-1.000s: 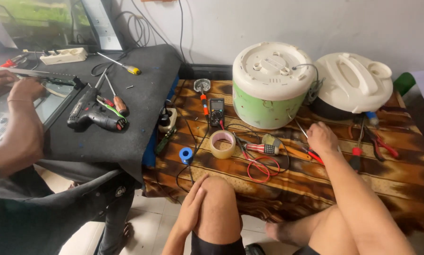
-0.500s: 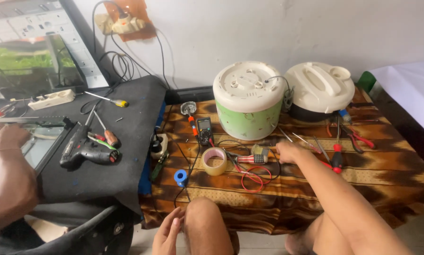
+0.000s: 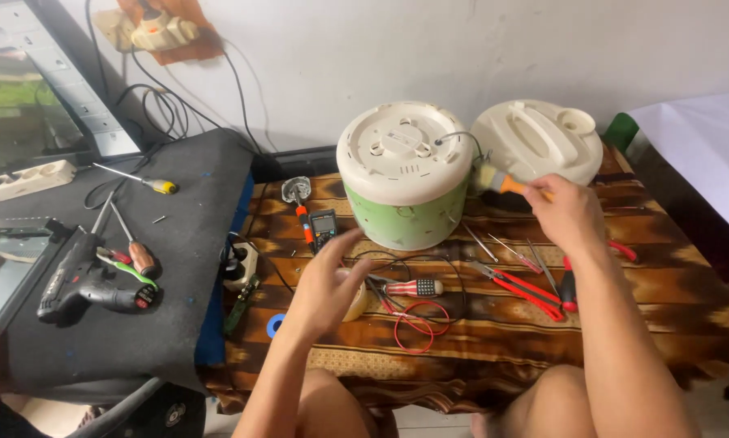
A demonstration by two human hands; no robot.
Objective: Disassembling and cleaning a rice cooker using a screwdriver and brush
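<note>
Right hand (image 3: 571, 212) now gripping brush (image 3: 498, 180).

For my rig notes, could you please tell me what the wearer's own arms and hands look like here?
Both arms are bare from the elbow down, with no sleeve in view. The left hand and right hand wear no gloves, and no rings, watch or wristband show. No cables or markings on either.
</note>
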